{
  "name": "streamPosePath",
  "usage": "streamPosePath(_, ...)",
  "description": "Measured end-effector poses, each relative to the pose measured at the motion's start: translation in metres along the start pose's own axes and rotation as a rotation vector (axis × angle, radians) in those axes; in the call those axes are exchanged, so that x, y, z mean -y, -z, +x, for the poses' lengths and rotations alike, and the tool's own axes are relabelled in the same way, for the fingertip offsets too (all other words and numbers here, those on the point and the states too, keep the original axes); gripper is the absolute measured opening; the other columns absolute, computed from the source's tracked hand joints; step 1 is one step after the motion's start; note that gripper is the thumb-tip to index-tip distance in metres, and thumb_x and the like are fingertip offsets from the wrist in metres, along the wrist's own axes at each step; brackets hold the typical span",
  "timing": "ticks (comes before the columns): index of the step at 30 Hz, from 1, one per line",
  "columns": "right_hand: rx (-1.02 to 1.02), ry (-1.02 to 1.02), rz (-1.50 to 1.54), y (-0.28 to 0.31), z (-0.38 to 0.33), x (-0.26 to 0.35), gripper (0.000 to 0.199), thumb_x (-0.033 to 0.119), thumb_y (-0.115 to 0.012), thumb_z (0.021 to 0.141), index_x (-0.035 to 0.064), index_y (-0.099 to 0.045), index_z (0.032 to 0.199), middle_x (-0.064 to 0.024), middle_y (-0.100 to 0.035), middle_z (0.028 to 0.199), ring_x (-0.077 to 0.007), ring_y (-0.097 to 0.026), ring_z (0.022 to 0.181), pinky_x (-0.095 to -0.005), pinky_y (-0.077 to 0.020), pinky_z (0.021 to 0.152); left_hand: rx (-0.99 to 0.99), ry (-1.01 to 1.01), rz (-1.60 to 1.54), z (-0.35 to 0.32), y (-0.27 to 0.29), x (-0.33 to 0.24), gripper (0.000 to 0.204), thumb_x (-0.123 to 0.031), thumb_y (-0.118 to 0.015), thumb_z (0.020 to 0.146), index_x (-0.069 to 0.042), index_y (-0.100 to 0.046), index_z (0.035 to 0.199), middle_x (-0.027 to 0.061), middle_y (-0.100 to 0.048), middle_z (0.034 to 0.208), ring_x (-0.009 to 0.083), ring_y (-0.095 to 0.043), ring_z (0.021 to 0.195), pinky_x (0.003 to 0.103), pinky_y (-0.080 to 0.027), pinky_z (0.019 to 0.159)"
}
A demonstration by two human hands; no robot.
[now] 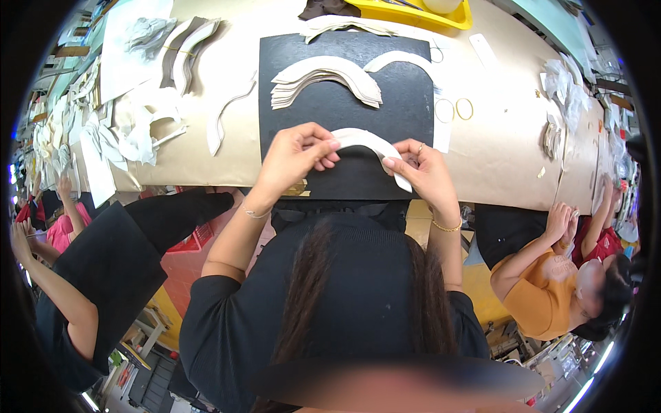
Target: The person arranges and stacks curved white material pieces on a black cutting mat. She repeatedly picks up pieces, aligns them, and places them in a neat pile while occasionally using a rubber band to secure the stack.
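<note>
Between my two hands I hold a curved white strip (367, 139), arched like a crescent, above the black mat (323, 180). My left hand (306, 153) pinches its left end between thumb and fingers. Around the lower right part of the strip, my right hand (421, 167) is closed, thumb on top, and the strip's end sticks out below the thumb. Just beyond my hands lies a fanned stack of similar curved pieces (323, 79) on the mat. One more curved strip (403, 60) rests beside the stack, reaching toward the mat's right edge.
Brown paper covers the table (234, 162). Bundled curved pieces (184, 55) and a wavy strip (225, 113) lie left; a yellow tray (413, 15) stands at the back. Two rubber bands (465, 109) sit right. Co-workers sit close on both sides, one in an orange shirt (540, 292).
</note>
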State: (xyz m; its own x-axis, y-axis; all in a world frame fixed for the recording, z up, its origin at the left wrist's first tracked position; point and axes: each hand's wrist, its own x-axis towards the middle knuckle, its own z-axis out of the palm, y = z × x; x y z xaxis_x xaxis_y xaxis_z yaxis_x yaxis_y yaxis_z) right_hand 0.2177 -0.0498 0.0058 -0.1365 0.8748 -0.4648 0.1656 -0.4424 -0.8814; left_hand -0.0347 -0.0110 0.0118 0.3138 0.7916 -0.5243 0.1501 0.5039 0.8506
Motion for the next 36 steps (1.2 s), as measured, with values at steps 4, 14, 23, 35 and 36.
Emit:
streamPosePath(4,-0.066,-0.02,-0.082,-0.001,0.001,-0.017,0.021,0.02,-0.074,0.091,0.0001,-0.071,0.096,-0.0018,-0.07,0.077,-0.0055,-0.059,0.065,-0.0236,-0.0472,0.06,-0.028,0.071,0.034,-0.001,0.007,0.011,0.019,-0.016,-0.068,0.095,0.002,-0.065,0.098,0.0077,-0.071,0.076,0.0089,-0.066,0.067,0.022,-0.052,0.056)
streamPosePath(14,-0.332,0.052,-0.53,-0.026,0.01,-0.01,0.027,0.027,-0.069,0.091,0.0004,-0.068,0.084,-0.0148,-0.069,0.071,-0.0287,-0.067,0.062,-0.0367,-0.0506,0.061,-0.167,-0.107,0.489,0.008,-0.002,0.018,0.022,-0.023,-0.068,0.094,-0.002,-0.063,0.087,0.0091,-0.067,0.064,0.0188,-0.066,0.057,0.031,-0.049,0.056)
streamPosePath(23,-0.326,-0.007,-0.581,-0.029,0.009,-0.007,0.024,0.026,-0.067,0.09,0.0033,-0.067,0.083,-0.0135,-0.068,0.069,-0.0303,-0.068,0.065,-0.039,-0.0508,0.063,-0.213,-0.207,0.633,0.011,-0.004,0.028,0.022,-0.024,-0.067,0.093,-0.004,-0.061,0.085,0.0121,-0.064,0.063,0.0315,-0.065,0.059,0.04,-0.047,0.056)
streamPosePath(35,-0.324,0.002,-0.655,-0.031,0.011,-0.006,0.023,0.027,-0.067,0.09,0.0044,-0.065,0.083,-0.0142,-0.069,0.072,-0.0331,-0.069,0.07,-0.0416,-0.0516,0.065,-0.24,-0.229,0.737,0.014,-0.005,0.03,0.023,-0.023,-0.067,0.094,-0.002,-0.064,0.088,0.0091,-0.066,0.062,0.019,-0.066,0.056,0.03,-0.048,0.056)
streamPosePath(36,-0.326,-0.006,-0.673,-0.031,0.011,-0.006,0.023,0.026,-0.067,0.09,0.0045,-0.065,0.083,-0.0141,-0.069,0.072,-0.0331,-0.069,0.07,-0.0416,-0.0516,0.065,-0.246,-0.235,0.745,0.014,-0.006,0.029,0.023,-0.023,-0.067,0.093,-0.002,-0.064,0.087,0.0091,-0.065,0.062,0.0195,-0.066,0.056,0.03,-0.048,0.056)
